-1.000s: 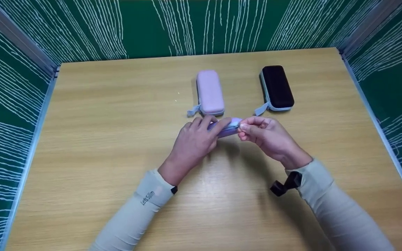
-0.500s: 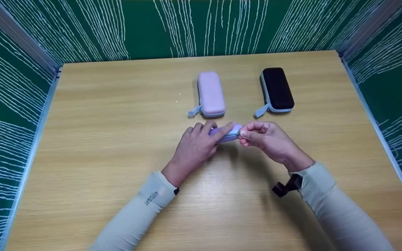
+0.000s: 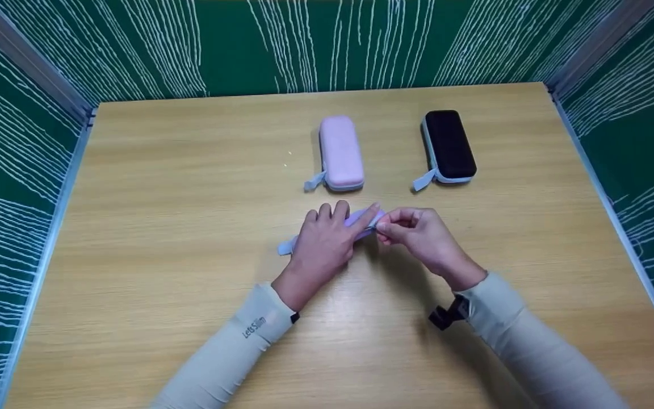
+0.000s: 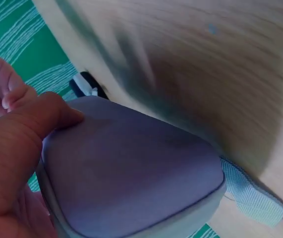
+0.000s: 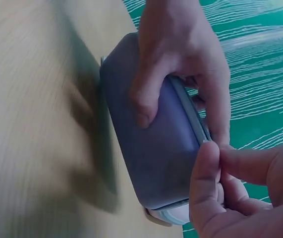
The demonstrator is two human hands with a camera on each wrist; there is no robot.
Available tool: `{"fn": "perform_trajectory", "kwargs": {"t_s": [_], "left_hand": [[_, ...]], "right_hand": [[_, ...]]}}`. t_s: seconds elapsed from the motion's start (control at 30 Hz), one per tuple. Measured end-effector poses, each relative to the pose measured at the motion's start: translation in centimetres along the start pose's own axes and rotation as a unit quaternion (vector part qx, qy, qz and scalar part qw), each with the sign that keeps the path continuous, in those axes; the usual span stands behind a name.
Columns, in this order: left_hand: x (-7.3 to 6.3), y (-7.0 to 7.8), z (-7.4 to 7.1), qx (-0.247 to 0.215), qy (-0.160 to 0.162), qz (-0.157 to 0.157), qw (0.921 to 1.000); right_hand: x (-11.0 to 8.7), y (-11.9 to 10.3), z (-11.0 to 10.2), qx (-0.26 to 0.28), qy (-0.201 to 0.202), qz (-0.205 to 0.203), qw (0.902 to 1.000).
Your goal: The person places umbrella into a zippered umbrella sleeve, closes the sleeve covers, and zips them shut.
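Observation:
My left hand (image 3: 322, 245) grips a purple zip case (image 5: 153, 153) from above, thumb on one broad face and fingers on the other. The case is tilted on its side near the table's middle. A light blue strap (image 3: 286, 246) sticks out at its left end, also visible in the left wrist view. At the right end, the thumb and fingertips of my right hand (image 3: 426, 241) pinch at the zipper line (image 5: 193, 111). The zipper pull itself is hidden between those fingers. The stretch of zipper visible in the right wrist view looks closed.
A pink zip case (image 3: 342, 152) with a light blue tab lies just beyond my hands. Farther right lies a black zip case (image 3: 450, 145) with a similar tab. Green walls with white streaks border the wooden table (image 3: 179, 187).
Both hands have drawn slightly nearer with the purple case, the right hand also going left. The case has turned, and its blue strap now shows left of my left hand.

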State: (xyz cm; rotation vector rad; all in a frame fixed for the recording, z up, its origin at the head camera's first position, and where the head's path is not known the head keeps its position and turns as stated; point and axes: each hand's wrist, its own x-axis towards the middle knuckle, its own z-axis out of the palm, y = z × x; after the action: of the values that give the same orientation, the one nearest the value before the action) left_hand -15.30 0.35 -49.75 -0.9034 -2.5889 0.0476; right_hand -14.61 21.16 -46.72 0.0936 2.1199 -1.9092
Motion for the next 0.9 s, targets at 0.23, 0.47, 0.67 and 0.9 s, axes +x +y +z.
{"fn": "perform_trajectory", "kwargs": {"t_s": [0.23, 0.47, 0.67, 0.9], "left_hand": [[-0.5, -1.3, -0.6, -0.093, 0.006, -0.05, 0.9944], [-1.5, -4.0, -1.4, -0.167, 0.029, -0.068, 0.9832], [-1.8, -4.9, -1.8, -0.197, 0.229, 0.023, 0.9532], [-1.5, -4.6, -3.2, -0.173, 0.317, 0.088, 0.9284]], "right_hand": [[0.3, -0.9, -0.8, 0.053, -0.001, -0.037, 0.9979], [0.5, -1.3, -3.3, 0.125, -0.009, -0.076, 0.9892], [0.8, -1.8, -4.6, 0.204, -0.037, -0.096, 0.9735], [1.3, -2.2, -4.7, 0.219, -0.025, -0.106, 0.9697]]}}
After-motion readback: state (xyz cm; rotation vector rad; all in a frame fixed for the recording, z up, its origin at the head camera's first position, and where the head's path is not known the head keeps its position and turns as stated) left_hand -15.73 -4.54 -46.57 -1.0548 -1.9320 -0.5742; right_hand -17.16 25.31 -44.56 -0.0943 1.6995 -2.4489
